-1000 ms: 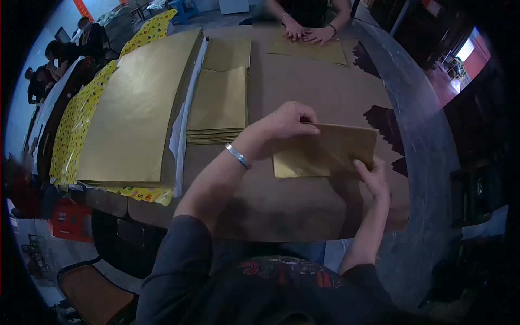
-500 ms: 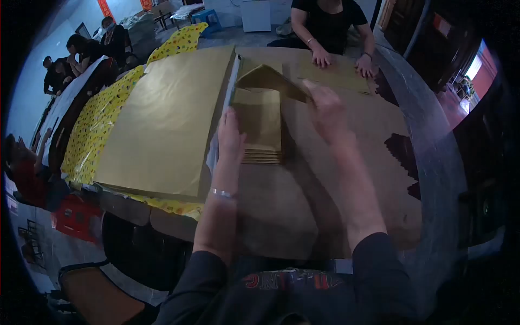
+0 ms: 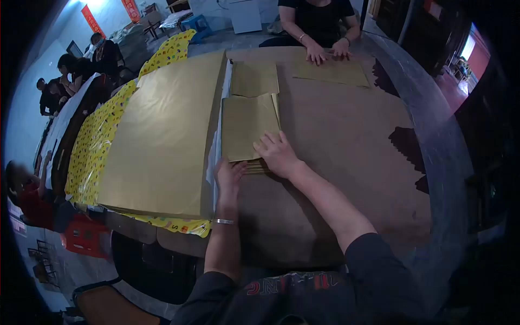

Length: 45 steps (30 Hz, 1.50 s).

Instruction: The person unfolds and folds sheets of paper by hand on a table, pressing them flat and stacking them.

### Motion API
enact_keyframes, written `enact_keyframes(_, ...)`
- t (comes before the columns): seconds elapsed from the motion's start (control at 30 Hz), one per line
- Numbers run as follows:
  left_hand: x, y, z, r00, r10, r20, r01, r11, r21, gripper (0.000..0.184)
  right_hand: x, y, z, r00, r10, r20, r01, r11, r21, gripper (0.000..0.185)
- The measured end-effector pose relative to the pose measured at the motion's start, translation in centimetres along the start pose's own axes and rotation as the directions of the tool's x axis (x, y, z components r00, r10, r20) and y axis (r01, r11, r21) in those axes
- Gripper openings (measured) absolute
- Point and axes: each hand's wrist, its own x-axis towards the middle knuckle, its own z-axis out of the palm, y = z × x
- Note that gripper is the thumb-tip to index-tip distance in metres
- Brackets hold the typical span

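A folded gold-brown paper sheet [image 3: 249, 127] lies on top of a stack of folded sheets [image 3: 255, 168], whose layered edges show at the near side. My right hand [image 3: 278, 154] rests on the top sheet's near right corner, fingers spread over the paper. At the near left corner, my left hand [image 3: 229, 176] touches the stack's edge with its fingers stretched out. Just beyond is another folded paper pile [image 3: 254, 78]. Left of my hands stands a thick stack of large gold-brown sheets [image 3: 162, 135].
Yellow patterned plastic [image 3: 103, 141] lies under the large stack. Across the brown-covered table [image 3: 346, 162], a co-worker's hands [image 3: 327, 51] press on another paper sheet [image 3: 330, 73]. More people sit at a table on the far left. A red stool [image 3: 86, 235] stands at lower left.
My right hand has come down and left, laying the raised sheet onto the stack. My left hand has slid toward me, to the stack's near corner. The co-worker's hands have moved closer together.
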Motion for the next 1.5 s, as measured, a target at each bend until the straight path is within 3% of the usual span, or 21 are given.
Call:
enact_keyframes(0.13,-0.3,0.4,0.8,0.995,0.079,-0.065,-0.066,0.982,0.176,0.038,-0.8,0.3,-0.3,1.0,-0.013,-0.002,0.013,0.999,-0.043,0.038)
enact_keyframes(0.33,0.0,1.2,1.4,0.99,0.127,-0.061,-0.108,0.962,0.251,0.033,-1.5,0.8,-0.2,1.0,0.002,-0.025,-0.003,0.999,-0.05,0.039)
enact_keyframes(0.4,-0.3,1.0,2.0,0.977,0.149,-0.154,-0.11,0.965,0.237,0.026,-1.9,0.9,-0.7,0.998,0.059,0.009,-0.059,0.998,0.008,0.042)
enact_keyframes(0.57,0.7,0.6,1.2,0.974,0.14,-0.176,-0.095,0.965,0.244,0.024,-3.7,1.6,-2.6,0.972,0.216,0.091,-0.223,0.972,0.071,0.055)
enact_keyframes(0.7,0.2,0.9,2.2,0.915,0.356,-0.192,-0.3,0.915,0.269,0.033,-4.4,2.3,-2.5,0.953,0.286,0.101,-0.297,0.946,0.13,0.061)
enact_keyframes(0.77,0.1,1.7,2.0,0.837,0.548,-0.015,-0.481,0.748,0.458,0.033,-4.3,2.6,-2.4,0.949,0.308,0.07,-0.316,0.935,0.159,0.06)
enact_keyframes(0.83,-0.4,2.2,2.0,0.828,0.561,-0.007,-0.454,0.677,0.579,0.036,-4.1,3.1,-2.2,0.946,0.312,0.088,-0.324,0.905,0.274,0.05)
enact_keyframes(0.9,-1.0,2.4,2.1,0.643,0.743,0.184,-0.397,0.118,0.91,0.036,-4.1,3.5,-2.2,0.959,0.266,0.098,-0.284,0.899,0.334,0.045)
enact_keyframes(0.93,-2.1,2.5,2.6,0.712,0.683,0.163,-0.414,0.221,0.883,0.038,-4.2,3.6,-2.3,0.959,0.266,0.098,-0.283,0.899,0.335,0.045)
enact_keyframes(0.97,-2.2,2.0,2.8,0.712,0.682,0.163,-0.414,0.221,0.883,0.038,-4.4,3.7,-2.5,0.948,0.288,0.134,-0.317,0.891,0.325,0.044)
enact_keyframes(1.03,-2.3,1.2,3.2,0.612,0.754,0.239,-0.531,0.167,0.831,0.037,-5.1,4.1,-1.9,0.934,0.314,0.172,-0.354,0.882,0.311,0.043)
enact_keyframes(1.07,-2.3,1.2,3.2,0.554,0.75,0.36,-0.522,-0.023,0.853,0.037,-5.4,4.1,-1.5,0.936,0.33,0.126,-0.352,0.889,0.292,0.04)
enact_keyframes(1.1,-2.3,1.5,3.5,0.553,0.751,0.361,-0.524,-0.023,0.851,0.037,-5.5,4.2,-1.3,0.936,0.343,0.078,-0.351,0.896,0.273,0.038)
enact_keyframes(1.17,-1.7,2.3,4.3,0.665,0.658,0.353,-0.462,-0.009,0.887,0.037,-5.5,4.7,-0.9,0.942,0.317,0.11,-0.335,0.882,0.332,0.037)
enact_keyframes(1.2,-0.8,2.1,4.2,0.617,0.673,0.408,-0.481,-0.088,0.873,0.035,-5.6,4.5,-0.6,0.944,0.324,0.066,-0.328,0.89,0.316,0.035)
enact_keyframes(1.23,0.9,2.1,3.7,0.665,0.621,0.415,-0.476,-0.075,0.876,0.036,-5.3,4.2,-0.9,0.944,0.329,0.02,-0.32,0.899,0.299,0.034)
enact_keyframes(1.27,2.4,1.9,3.4,0.709,0.566,0.42,-0.471,-0.062,0.88,0.036,-4.6,4.4,-1.3,0.918,0.345,0.196,-0.393,0.862,0.32,0.039)
enact_keyframes(1.3,2.2,2.4,4.1,0.673,0.591,0.445,-0.436,-0.17,0.884,0.038,-4.3,4.5,-0.7,0.92,0.342,0.192,-0.388,0.864,0.32,0.039)
enact_keyframes(1.37,1.5,3.4,5.2,0.78,0.484,0.396,-0.394,-0.112,0.912,0.041,-3.9,4.3,0.7,0.915,0.379,0.14,-0.404,0.858,0.318,0.045)
enact_keyframes(1.4,2.1,3.4,5.2,0.737,0.498,0.456,-0.371,-0.266,0.89,0.044,-3.2,3.5,-1.2,0.878,0.409,0.251,-0.474,0.818,0.325,0.049)
enact_keyframes(1.5,2.8,3.5,5.6,0.857,0.369,0.36,-0.282,-0.249,0.927,0.051,-2.4,3.1,0.0,0.89,0.404,0.209,-0.454,0.817,0.354,0.051)
